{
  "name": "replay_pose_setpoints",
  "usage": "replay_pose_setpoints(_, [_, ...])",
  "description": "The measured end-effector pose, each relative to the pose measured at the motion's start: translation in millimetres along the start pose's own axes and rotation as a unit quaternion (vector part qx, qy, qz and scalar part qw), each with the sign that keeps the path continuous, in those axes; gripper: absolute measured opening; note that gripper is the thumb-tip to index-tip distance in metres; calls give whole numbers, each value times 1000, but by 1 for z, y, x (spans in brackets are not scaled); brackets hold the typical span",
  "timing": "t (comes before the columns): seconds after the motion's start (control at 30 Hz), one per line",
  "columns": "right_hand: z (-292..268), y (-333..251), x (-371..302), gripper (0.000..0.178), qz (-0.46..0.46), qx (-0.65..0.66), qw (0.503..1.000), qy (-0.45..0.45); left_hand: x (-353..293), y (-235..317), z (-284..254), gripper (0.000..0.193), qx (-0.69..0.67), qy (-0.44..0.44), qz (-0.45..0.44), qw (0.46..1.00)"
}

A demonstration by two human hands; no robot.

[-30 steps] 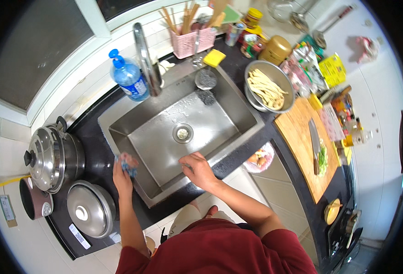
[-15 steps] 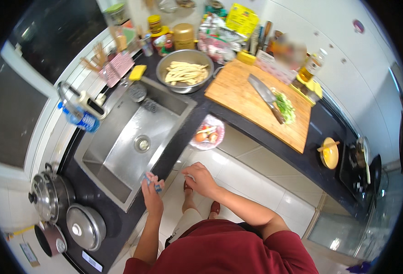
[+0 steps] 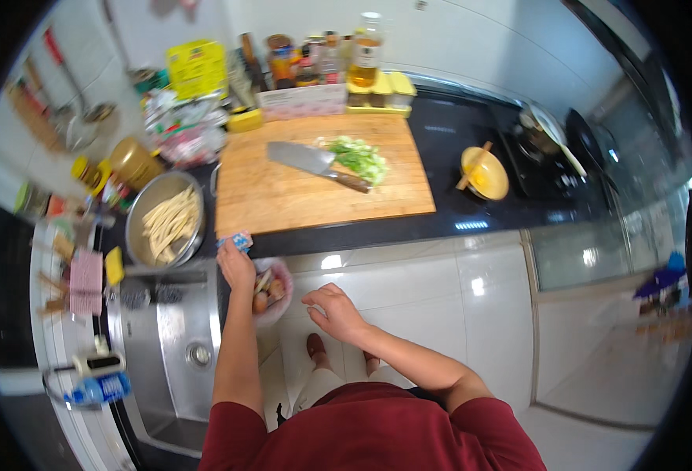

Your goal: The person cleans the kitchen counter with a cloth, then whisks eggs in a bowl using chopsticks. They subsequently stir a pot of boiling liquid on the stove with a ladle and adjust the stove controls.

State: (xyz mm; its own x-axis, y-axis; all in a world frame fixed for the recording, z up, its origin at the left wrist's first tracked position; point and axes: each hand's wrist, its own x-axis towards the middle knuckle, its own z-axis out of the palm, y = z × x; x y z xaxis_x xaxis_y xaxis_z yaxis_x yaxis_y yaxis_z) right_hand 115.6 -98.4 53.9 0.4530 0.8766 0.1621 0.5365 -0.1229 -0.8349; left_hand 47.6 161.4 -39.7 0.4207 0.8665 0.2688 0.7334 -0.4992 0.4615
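Gripping a crumpled blue-and-white cloth [image 3: 241,240], the left hand [image 3: 238,268] is positioned left of center in the frame, fingers clamped on the cloth. The cloth is located at the lower left corner of the wooden cutting board [image 3: 267,200]; contact between these 2 items cannot be determined. The right hand [image 3: 335,312] is located near frame center, fingers loosely curved, thumb apart. At upper center, 1 knife [image 3: 299,157] lies on the board beside chopped greens [image 3: 355,161]. The sink [image 3: 162,334] occupies the lower left.
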Motion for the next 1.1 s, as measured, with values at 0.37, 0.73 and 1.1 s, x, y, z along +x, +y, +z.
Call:
replay_pose_setpoints(0.37, [-98,71,-16,18,44,-33,988,144,-77,173,47,53,-31,-118,193,974])
replay_pose_setpoints(0.73, [-304,193,-81,27,75,-151,913,373,-178,428,122,46,-329,-345,207,855])
replay_pose_setpoints(1.1, [-419,257,-143,17,243,95,910,321,-199,544,119,39,-179,-330,365,852])
